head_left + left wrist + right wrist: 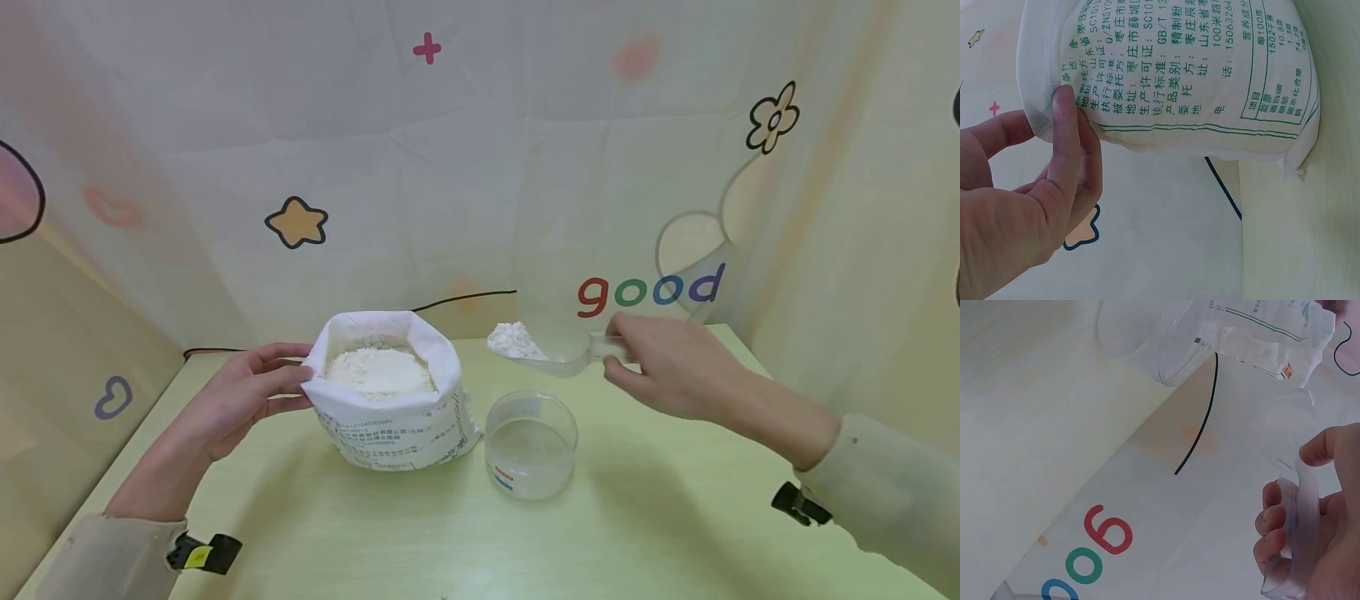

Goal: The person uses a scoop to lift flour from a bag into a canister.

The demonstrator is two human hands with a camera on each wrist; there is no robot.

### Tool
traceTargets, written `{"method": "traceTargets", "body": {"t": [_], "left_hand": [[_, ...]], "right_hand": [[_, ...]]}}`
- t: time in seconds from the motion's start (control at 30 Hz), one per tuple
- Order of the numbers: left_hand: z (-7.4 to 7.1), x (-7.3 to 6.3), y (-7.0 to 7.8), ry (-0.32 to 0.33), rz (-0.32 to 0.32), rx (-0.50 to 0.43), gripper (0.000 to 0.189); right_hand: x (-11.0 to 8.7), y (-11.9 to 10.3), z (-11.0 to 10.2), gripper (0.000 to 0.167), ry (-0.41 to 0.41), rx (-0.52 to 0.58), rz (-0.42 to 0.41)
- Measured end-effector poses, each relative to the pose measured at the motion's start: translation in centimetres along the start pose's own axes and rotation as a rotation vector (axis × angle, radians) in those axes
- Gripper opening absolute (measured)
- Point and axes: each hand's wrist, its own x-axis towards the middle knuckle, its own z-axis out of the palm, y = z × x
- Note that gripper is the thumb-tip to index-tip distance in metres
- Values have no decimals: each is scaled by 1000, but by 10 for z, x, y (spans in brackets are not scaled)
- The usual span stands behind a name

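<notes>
A white cloth bag (397,429) with green print stands on the table, its rolled top wide and flour (381,372) heaped inside. My left hand (236,396) pinches the bag's left rim between thumb and fingers, as the left wrist view shows close up. In my right hand (678,367) is the handle of a clear plastic scoop (562,354), fingers curled round it. White flour (516,340) fills the scoop's front end, which is held level above and behind a clear round container (531,450). That container stands just right of the bag.
A pale green-yellow table (360,542) carries the bag and container. Behind and at both sides hangs a printed curtain (480,183) close to the table's edges. Each sleeve has a black clip (204,553) at the cuff.
</notes>
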Motion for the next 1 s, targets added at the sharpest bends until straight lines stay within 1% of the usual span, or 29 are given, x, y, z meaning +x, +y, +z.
{"method": "traceTargets", "body": {"t": [0.3,0.47,0.7,0.9,1.0], "left_hand": [[-1,0,-1,-3,10,15,61],[-1,0,-1,-2,9,8,61],[0,0,-2,3,6,2,62],[0,0,-2,4,6,12,62],[0,0,-2,4,4,14,62]], "right_hand": [[-7,4,6,14,-26,-5,30],[-12,8,9,15,-39,-7,20],[-18,14,14,11,-48,1,8],[-23,19,20,16,-68,17,12],[-25,21,22,15,-74,20,12]]}}
